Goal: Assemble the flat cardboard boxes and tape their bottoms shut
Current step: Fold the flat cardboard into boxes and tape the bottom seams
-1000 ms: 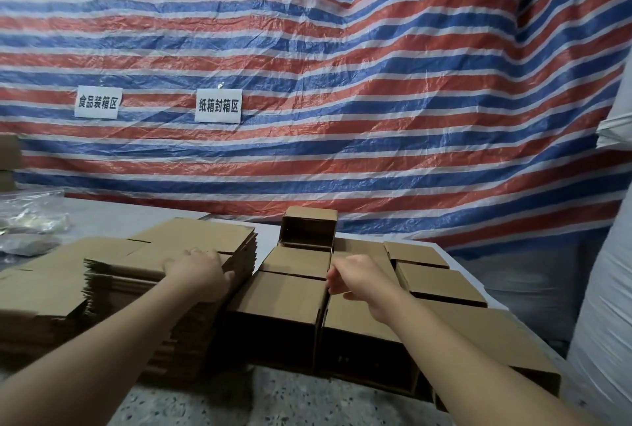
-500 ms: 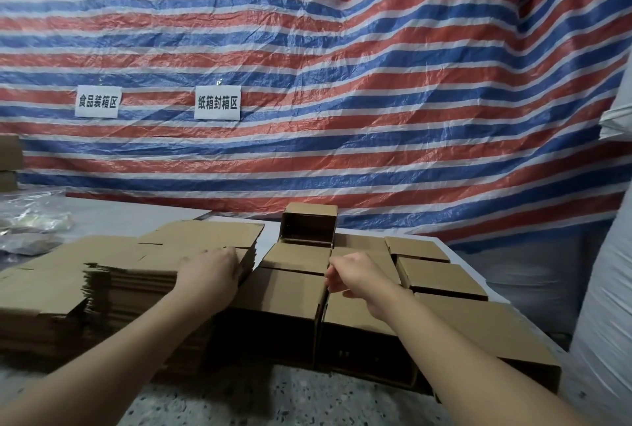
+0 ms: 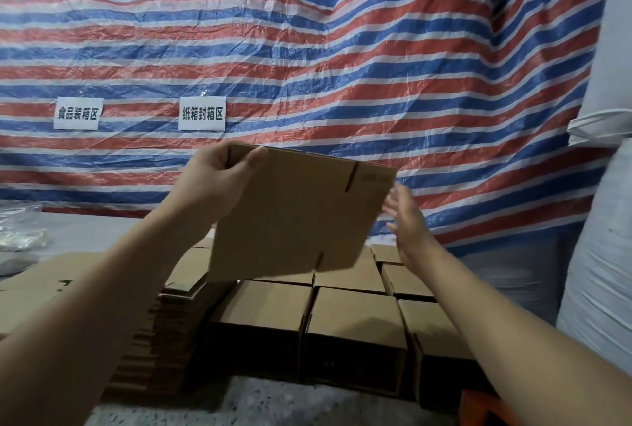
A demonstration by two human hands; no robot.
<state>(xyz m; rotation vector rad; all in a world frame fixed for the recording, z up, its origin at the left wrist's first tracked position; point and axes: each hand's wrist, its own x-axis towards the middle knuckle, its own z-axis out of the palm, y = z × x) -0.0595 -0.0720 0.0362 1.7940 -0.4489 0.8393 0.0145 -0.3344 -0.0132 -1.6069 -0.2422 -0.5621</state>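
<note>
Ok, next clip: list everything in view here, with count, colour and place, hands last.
flat box: one, brown, held up at centre.
flat stack: one pile, brown, lower left on the table.
made boxes: several, brown, in rows below the flat box.
tarp: one, red, white and blue stripes, across the back.
signs: two, white with black characters, on the tarp at left.
plastic bags: clear, far left.
white sacks: right edge.
left hand: grips the flat box's top left corner.
right hand: open, by the box's right edge.

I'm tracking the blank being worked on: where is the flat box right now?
The flat box is mid-frame in the head view, held up by the left hand at its top left corner, above the assembled boxes, with the open right hand at its right edge.
</note>
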